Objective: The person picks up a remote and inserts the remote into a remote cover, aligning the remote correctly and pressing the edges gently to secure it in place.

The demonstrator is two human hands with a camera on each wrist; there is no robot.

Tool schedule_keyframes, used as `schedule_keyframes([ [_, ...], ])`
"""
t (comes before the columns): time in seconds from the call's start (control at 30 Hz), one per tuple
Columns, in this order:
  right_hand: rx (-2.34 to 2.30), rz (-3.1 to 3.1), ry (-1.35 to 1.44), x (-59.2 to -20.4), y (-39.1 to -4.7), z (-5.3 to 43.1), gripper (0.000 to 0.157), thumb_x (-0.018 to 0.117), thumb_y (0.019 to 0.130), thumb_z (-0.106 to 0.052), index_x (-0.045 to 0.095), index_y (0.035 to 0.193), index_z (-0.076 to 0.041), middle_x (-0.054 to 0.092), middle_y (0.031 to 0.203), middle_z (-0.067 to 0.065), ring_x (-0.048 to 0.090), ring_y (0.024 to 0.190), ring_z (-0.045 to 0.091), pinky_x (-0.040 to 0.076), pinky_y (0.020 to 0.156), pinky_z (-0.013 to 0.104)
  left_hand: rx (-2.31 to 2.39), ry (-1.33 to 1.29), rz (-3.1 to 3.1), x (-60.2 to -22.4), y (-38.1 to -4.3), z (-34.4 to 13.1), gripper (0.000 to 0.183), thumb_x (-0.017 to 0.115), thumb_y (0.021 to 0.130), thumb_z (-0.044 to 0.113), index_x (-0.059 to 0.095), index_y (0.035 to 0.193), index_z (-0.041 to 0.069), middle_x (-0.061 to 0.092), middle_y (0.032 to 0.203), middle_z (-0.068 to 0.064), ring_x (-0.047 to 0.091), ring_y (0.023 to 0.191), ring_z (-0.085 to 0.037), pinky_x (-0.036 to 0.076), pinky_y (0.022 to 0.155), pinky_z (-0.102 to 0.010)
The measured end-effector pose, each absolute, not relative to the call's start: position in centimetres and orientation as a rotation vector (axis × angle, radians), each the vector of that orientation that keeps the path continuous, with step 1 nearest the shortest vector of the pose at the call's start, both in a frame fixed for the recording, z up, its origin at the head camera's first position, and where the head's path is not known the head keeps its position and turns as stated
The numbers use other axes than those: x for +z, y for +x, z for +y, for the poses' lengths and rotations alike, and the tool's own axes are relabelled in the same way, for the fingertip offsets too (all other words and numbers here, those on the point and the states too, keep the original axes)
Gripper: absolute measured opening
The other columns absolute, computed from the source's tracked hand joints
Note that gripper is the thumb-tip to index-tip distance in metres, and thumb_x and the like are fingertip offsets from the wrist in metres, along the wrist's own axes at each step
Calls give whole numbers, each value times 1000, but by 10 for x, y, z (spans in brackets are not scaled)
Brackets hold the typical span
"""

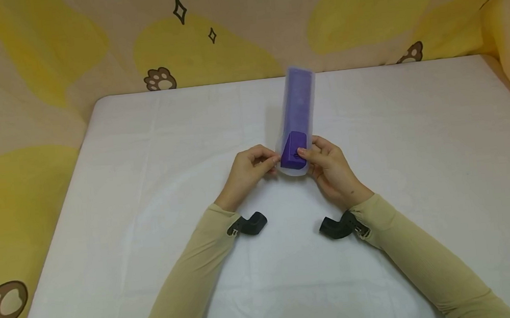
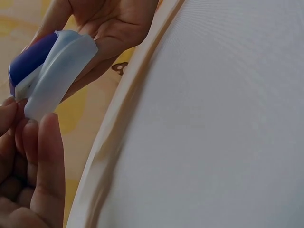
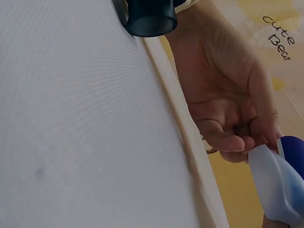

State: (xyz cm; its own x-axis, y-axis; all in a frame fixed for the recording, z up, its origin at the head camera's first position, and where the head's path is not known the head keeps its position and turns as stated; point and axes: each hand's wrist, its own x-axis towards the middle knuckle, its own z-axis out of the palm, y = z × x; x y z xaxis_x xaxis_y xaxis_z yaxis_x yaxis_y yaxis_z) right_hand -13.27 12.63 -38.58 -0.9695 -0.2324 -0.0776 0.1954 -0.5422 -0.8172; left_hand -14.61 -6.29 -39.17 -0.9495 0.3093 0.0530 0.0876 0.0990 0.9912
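Observation:
A long, narrow plastic case [image 1: 297,98], translucent with a purple tint, is held up over the table with its far end pointing away. At its near end sits a solid purple wedge-shaped piece [image 1: 293,158]. My right hand [image 1: 334,174] grips that end from the right, its thumb on the purple piece and the other fingers partly hidden behind the case. From the left, my left hand [image 1: 249,175] pinches the lower edge between thumb and fingertips. In the left wrist view, the milky rounded end [image 2: 61,76] of the case shows between both hands.
A white cloth-covered table [image 1: 178,130] lies beneath the hands. Behind it hangs a yellow and beige curtain [image 1: 235,53] with paw prints. Black wrist mounts [image 1: 344,224] sit on both khaki sleeves [image 1: 192,277].

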Motion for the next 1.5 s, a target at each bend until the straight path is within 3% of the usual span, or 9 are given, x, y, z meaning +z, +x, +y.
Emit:
schedule_keyframes([
  [0.43, -2551, 1457, -6, -386, -133, 123, 27, 51, 91, 11, 48, 116, 1, 69, 103, 4, 65, 95, 14, 51, 85, 26, 1871, 393, 2275, -390, -144, -59, 5, 56, 89, -4, 57, 92, -7, 59, 77, -10, 61, 64, -20, 53, 59, -28],
  [0.63, -2548, 1453, 89, -385, -133, 122, 26, 48, 92, 12, 47, 116, 3, 71, 96, 2, 66, 89, 12, 52, 81, 24, 1826, 403, 2306, -390, -144, -59, 4, 55, 87, -5, 57, 90, -4, 59, 76, -8, 61, 63, -20, 50, 57, -24],
  [1.5, -2486, 1482, 151, -384, -135, 126, 26, 53, 92, 6, 46, 118, 6, 67, 101, 6, 65, 93, 14, 52, 84, 26, 1852, 509, 2225, -392, -145, -61, 5, 51, 88, -8, 56, 89, -6, 58, 77, -9, 57, 61, -14, 52, 59, -28],
])
